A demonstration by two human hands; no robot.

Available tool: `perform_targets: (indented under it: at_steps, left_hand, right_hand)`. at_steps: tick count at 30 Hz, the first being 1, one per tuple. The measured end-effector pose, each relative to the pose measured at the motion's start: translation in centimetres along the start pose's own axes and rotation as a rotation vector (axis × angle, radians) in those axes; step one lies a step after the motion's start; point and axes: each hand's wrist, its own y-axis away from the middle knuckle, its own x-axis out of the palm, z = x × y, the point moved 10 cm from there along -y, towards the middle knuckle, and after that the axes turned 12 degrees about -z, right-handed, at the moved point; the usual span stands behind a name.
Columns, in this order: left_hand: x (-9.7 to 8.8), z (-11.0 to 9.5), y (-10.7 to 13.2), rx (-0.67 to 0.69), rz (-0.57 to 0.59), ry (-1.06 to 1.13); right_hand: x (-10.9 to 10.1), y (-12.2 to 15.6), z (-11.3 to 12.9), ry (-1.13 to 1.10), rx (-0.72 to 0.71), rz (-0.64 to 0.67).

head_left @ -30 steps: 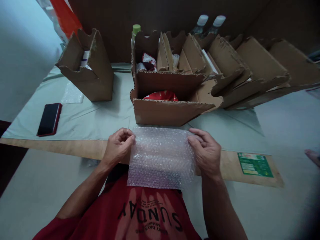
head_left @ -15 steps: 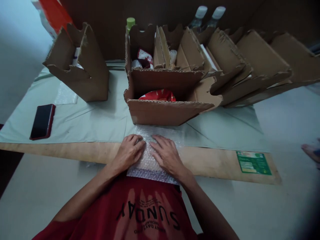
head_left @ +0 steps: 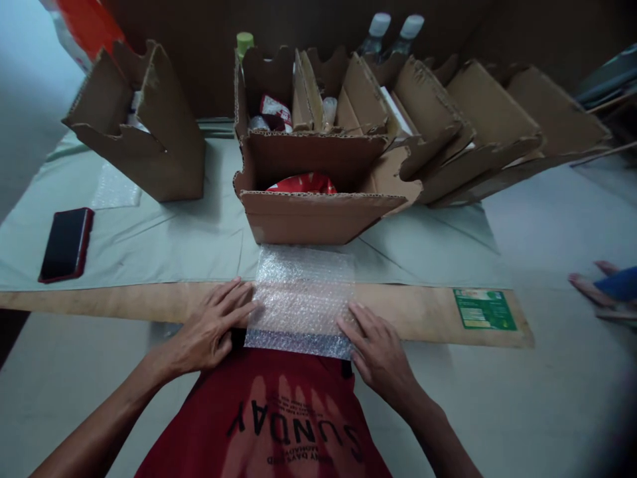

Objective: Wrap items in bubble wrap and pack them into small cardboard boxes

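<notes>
A sheet of clear bubble wrap [head_left: 303, 292] lies flat across the table's front edge, its near end hanging toward my red shirt. At its left edge is my left hand [head_left: 212, 328], fingers stretched out and one fingertip touching the wrap. My right hand [head_left: 375, 342] rests at the opposite edge with its fingers spread, the tips on or against the sheet. Neither hand grips anything. Just beyond the wrap stands a cardboard box [head_left: 318, 219] with a red packet [head_left: 303, 184] inside.
More open cardboard boxes [head_left: 428, 99] stand in a row behind, with bottles [head_left: 379, 26] at the back. A separate box [head_left: 174, 139], a phone [head_left: 66, 244] and another bubble wrap piece [head_left: 117, 186] are on the left. A green label [head_left: 485, 309] is at right. Someone's feet [head_left: 590, 292] show far right.
My hands have moved apart from the middle of the bubble wrap to its left and right edges, uncovering it. The view has shifted slightly, and more of another person's feet shows.
</notes>
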Motion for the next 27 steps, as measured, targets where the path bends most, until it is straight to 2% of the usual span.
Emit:
perform_targets:
  at_steps: [1,3,6,8,11,14,19,24,27]
  left_hand:
    - [0.2,-0.3,0.4,0.012,0.009,-0.013]
    - [0.4,-1.0,0.3,0.040,-0.043,-0.004]
    - [-0.6,-1.8,-0.9,0.026,-0.240,0.100]
    - [-1.4,-1.4,-1.8,-0.082,-0.344,0.162]
    - [-1.5,0.5,-3.0,-0.314,-0.391,0.177]
    - [-0.9,2.1,-4.1,-0.416,-0.402,0.055]
    - [0.3,3.5,-5.8,-0.379,-0.399,-0.188]
    - [0.7,3.0,-6.7,-0.301,-0.387,-0.293]
    - [0.6,3.1,-7.1,-0.316,-0.370,-0.297]
  right_hand:
    - [0.1,-0.6,0.5,-0.047,-0.002,-0.038]
    - [-0.4,-1.9,0.6,-0.167,0.024,-0.137]
    - [-1.5,-3.3,-0.9,-0.336,0.178,-0.241]
    - [-1.5,-3.6,-2.5,-0.379,0.349,-0.263]
    - [-1.0,-3.7,-4.5,-0.325,0.527,-0.293]
    - [-0.7,-4.4,-5.3,-0.158,0.492,-0.369]
    - [-0.5,-5.4,-5.2,0.095,0.364,-0.366]
    - [-1.5,-6.0,-5.8,0.101,0.352,-0.337]
    - [-0.8,-6.8,-7.2,0.107,0.404,-0.289]
